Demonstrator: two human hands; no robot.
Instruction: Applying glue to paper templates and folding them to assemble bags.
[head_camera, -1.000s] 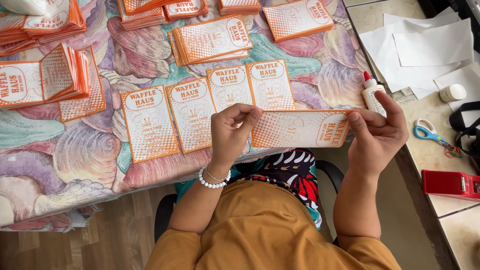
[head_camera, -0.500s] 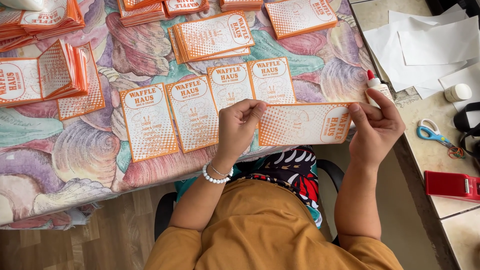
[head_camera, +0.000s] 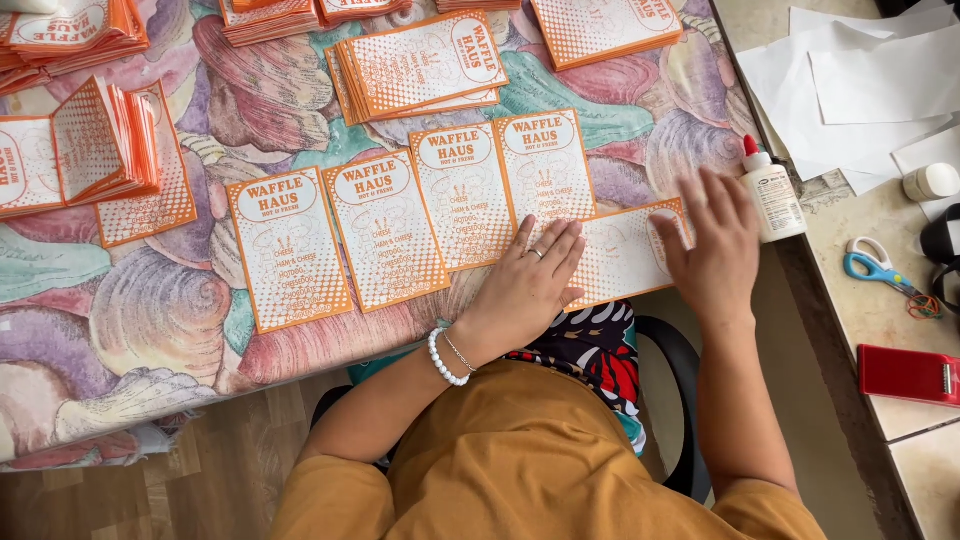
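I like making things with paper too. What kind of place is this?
Probably a home craft table. A shell-patterned tablecloth is covered in stacks of orange-and-white printed paper cards, with a white glue bottle with a red cap and blue-handled scissors alongside.

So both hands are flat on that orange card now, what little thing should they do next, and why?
Probably slide the left hand and right hand outward along the sideways card to smooth it. It overlaps the upright card above, and a glue bottle stands beside it, so pressing likely helps.

Bright, even daylight; slight motion blur.
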